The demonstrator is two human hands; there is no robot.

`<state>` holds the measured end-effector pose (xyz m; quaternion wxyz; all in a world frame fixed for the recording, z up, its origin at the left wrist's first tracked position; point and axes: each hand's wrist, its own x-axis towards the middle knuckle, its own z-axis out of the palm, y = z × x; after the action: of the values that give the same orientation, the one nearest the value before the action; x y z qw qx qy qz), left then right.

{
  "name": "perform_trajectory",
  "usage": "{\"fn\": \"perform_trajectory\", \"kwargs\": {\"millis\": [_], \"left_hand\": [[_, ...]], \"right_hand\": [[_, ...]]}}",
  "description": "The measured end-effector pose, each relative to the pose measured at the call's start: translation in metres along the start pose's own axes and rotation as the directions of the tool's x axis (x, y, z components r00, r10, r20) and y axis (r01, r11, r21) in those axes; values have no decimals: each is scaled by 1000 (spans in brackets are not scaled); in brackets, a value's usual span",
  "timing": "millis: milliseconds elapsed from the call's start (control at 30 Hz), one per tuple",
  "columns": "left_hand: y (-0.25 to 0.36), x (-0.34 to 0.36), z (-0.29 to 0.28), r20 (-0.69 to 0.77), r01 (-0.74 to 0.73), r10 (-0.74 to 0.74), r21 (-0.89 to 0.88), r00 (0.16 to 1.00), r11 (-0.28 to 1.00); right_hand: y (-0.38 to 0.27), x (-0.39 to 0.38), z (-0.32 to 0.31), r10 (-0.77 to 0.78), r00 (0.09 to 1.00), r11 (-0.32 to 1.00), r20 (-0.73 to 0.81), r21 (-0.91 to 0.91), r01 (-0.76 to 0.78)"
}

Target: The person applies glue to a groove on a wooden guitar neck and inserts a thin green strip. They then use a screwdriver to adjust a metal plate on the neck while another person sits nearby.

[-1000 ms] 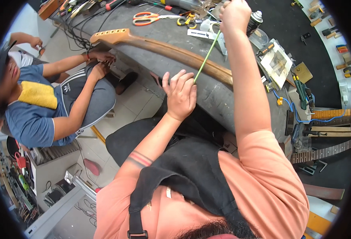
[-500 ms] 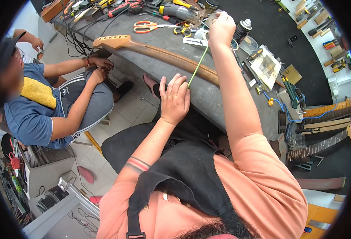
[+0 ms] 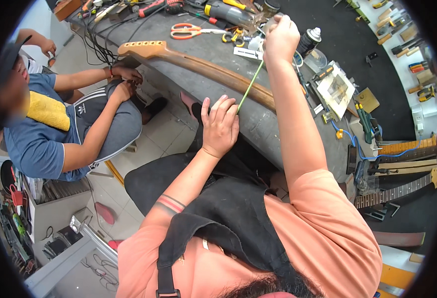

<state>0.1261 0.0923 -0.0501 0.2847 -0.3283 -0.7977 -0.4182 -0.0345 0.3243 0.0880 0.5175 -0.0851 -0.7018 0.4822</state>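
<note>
Green rod point(image 3: 251, 86) — gripped by right hand point(image 3: 283, 40) — meets left hand point(image 3: 221, 129), fingers loosely extended.

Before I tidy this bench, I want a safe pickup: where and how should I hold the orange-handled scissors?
Probably by the handle loops, coming from the person's left and above. The scissors lie flat, loops to the left and blades pointing right, so this should keep clear of the edges. The wooden neck lies nearer, so reach over it.

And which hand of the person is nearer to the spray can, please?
The right. The right hand is just left of the spray can; the left hand is farther, at the near edge of the bench.
</note>
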Motion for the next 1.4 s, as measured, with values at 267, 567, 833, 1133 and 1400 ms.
{"fn": "perform_trajectory", "kwargs": {"millis": [267,567,833,1133,1400], "left_hand": [[-13,-63,-64,412,739,-636,-533,652,412],[-54,-140,-121,573,779,-528,-444,627,442],[-82,-156,-147,589,805,-563,-302,579,511],[-84,-145,-136,513,637,-452,-272,730,721],[-106,-156,-112,523,574,-390,-252,758,779]], "right_hand": [[-72,-41,-42,435,848,816,304,264,-513],[-71,-28,-78,478,653,873,587,-233,-429],[-41,-67,-18,130,674,795,727,-482,367],[-20,-79,-14,125,634,761,763,-484,432],[-34,-82,-19,162,652,866,741,-424,266]]}}
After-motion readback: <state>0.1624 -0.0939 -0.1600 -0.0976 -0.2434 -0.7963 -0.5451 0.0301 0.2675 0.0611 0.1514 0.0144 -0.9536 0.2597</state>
